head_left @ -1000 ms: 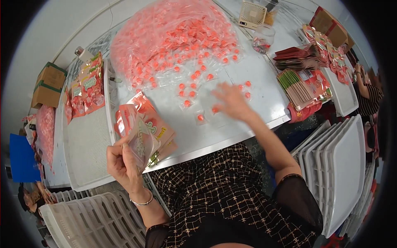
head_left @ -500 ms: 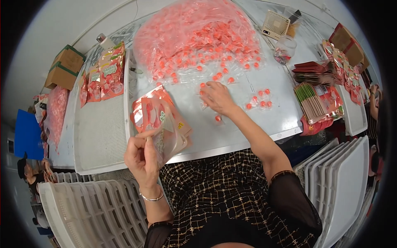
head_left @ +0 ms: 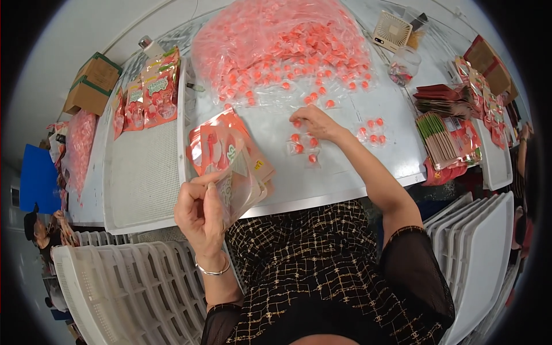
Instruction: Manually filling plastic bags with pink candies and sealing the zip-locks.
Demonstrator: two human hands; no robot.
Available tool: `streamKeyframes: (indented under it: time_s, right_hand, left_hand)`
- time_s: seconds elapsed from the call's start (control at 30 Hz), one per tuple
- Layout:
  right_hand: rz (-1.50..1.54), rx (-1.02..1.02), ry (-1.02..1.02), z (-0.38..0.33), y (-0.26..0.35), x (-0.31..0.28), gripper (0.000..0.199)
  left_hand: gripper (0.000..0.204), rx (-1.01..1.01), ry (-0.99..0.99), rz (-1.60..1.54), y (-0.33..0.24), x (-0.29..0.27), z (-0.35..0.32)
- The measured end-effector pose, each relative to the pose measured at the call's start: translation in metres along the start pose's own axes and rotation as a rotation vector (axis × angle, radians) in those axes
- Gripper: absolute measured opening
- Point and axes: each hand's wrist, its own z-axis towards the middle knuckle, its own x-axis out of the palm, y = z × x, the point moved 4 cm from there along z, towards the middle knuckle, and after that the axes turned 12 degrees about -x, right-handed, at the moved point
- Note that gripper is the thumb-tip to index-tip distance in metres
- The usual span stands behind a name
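In my left hand (head_left: 201, 213), pinched between thumb and fingers, is a printed pouch (head_left: 244, 175) with a see-through side, its mouth spread apart. It is held over a stack of red and pink pouches (head_left: 215, 129) lying on the table. My right hand (head_left: 319, 122) reaches over the middle of the table, its fingertips closed on a wrapped red candy (head_left: 297, 123). Just nearer to me lie several more wrapped candies (head_left: 299, 148), and another small group (head_left: 374, 138) sits to the right. Beyond the hand, a large clear bag (head_left: 276, 43) spills out many such candies.
At left stands a white mesh tray (head_left: 141, 190) with filled pouches (head_left: 161, 95) at its far end. Folded pouches (head_left: 440, 141), a small fan (head_left: 392, 30) and a clear jar (head_left: 404, 66) are at right. Stacked trays (head_left: 138, 287) flank me. Other people work at both edges.
My right hand has shifted slightly right. Several wrapped candies now lie grouped on its near side, where fewer showed before. The left hand still holds the pouch, and the view has shifted a little.
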Motion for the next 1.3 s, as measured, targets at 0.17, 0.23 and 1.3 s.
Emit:
streamKeyframes:
  time_s: [0.17,0.23,1.3]
  right_hand:
    - [0.628,0.449,-0.361,-0.031,0.016,-0.056,0.031]
    - [0.606,0.392,-0.323,-0.032,0.019,-0.055,0.032]
    - [-0.594,0.556,-0.157,0.016,-0.052,-0.024,0.050]
  left_hand:
    - [0.017,-0.040,-0.079,-0.047,0.007,-0.014,-0.001]
    - [0.017,-0.026,-0.090,-0.053,0.004,-0.013,0.000]
    - [0.020,-0.009,-0.012,0.055,-0.012,0.013,0.009]
